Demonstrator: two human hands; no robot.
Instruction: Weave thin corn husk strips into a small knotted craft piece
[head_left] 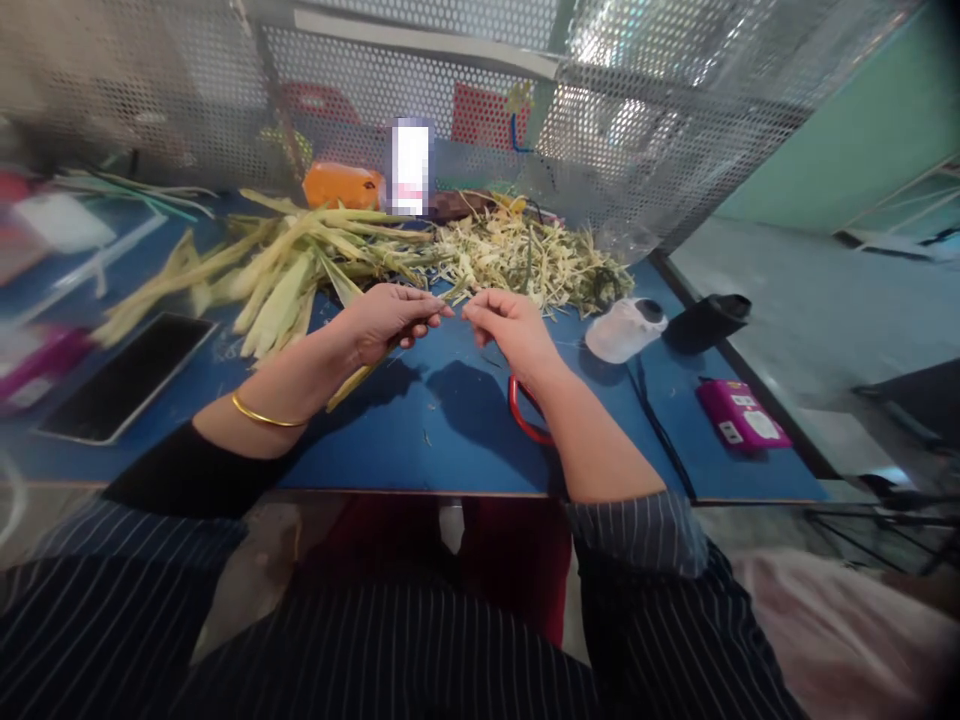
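Note:
My left hand [394,320] is closed in a pinch around a yellow-green strip of husk [352,385]. One end of the strip trails below the wrist. Fingertip to fingertip with it, a small gap between them, my right hand [506,330] is pinched too; whatever lies in its fingers is too small to make out. Behind my left hand lies a bundle of long pale husks [292,270]. A heap of shredded husk bits [532,260] spreads beyond my right hand. Under my right wrist shows a red scissor-like handle [525,415], partly hidden.
On the blue table [450,455] lie a dark phone [127,380], a white thread spool [626,330], a black cylinder [707,323] and a magenta packet [742,413]. An orange object [341,187] stands at the back, before a perforated metal screen [360,65].

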